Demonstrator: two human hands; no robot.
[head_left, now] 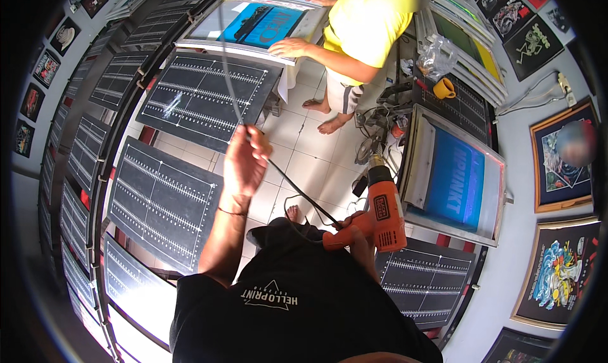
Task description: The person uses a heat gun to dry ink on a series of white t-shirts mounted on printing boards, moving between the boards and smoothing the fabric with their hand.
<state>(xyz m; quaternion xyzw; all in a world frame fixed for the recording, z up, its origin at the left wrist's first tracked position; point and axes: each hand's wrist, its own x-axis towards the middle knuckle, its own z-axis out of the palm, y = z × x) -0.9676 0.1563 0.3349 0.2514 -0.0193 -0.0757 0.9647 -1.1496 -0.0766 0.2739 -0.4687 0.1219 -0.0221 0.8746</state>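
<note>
My left hand (pixel 246 160) is raised in front of me, its fingers closed around a thin dark cable (pixel 291 184). Upward from that hand the cable runs past the top of the picture; its other stretch slopes down toward my right hand. An orange and black heat gun (pixel 386 217) is in my right hand (pixel 361 241), gripped by the handle near my waist. Its metal nozzle points away from me, and its body hides part of that hand.
A co-worker in a yellow shirt (pixel 367 27) stands ahead, hands at a framed screen (pixel 263 24). Numbered black print boards (pixel 168 198) line the left. Right of me are a blue-stencilled screen (pixel 453 179), a yellow mug (pixel 444 89) and loose cables over the tiled floor (pixel 307 170).
</note>
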